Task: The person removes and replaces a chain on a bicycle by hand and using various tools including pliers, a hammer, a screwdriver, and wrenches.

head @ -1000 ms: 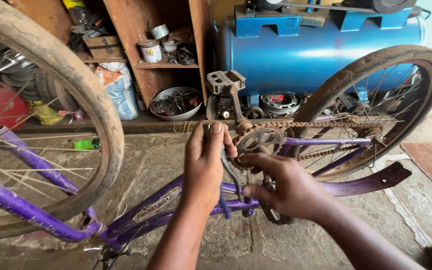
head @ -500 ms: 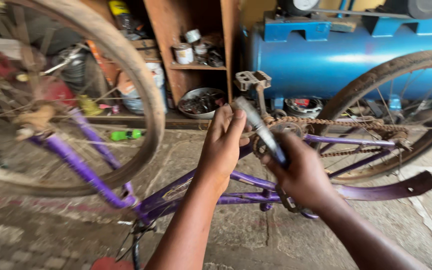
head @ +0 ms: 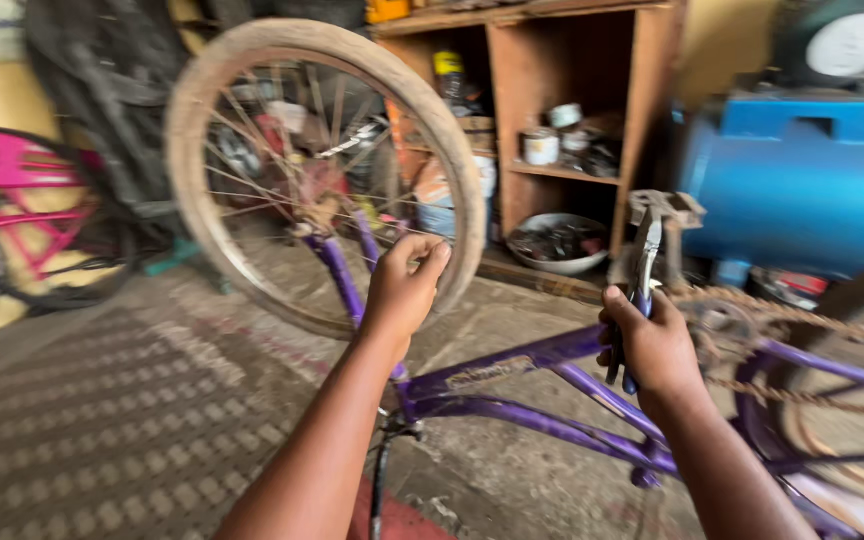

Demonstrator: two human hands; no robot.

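— Both hands have come off the crank area since a moment ago, haven't they?

— Yes. The left hand point(head: 404, 285) has swung away from the chainring toward the front wheel point(head: 322, 175), and the view has turned left with it, so the wheel is now sitting mid-picture.

— What is that left hand doing now?

— It is hovering in front of the wheel's lower rim with the fingers loosely curled, thumb and fingertips almost pinched. I cannot tell whether anything small is lying between them; it is not gripping the bike.

— And the right hand point(head: 655, 345)?

— It is clenching a pair of pliers point(head: 641, 280) by the dark handles, nose pointing up, just in front of the grey pedal point(head: 666, 210) and just left of the rusty chain point(head: 802, 320).

— Where is the bike itself lying?

— The purple bicycle frame point(head: 522, 360) is standing upside down on the concrete floor point(head: 132, 400), tubes running beneath both forearms, fork rising to the front wheel's hub.

— And further out?

— A wooden shelf unit point(head: 642, 110) is standing behind, holding tins, with a metal bowl point(head: 560, 243) of parts at its foot. A blue tank point(head: 802, 180) is sitting to the right, and a pink bicycle point(head: 12, 200) is leaning at far left, blurred.
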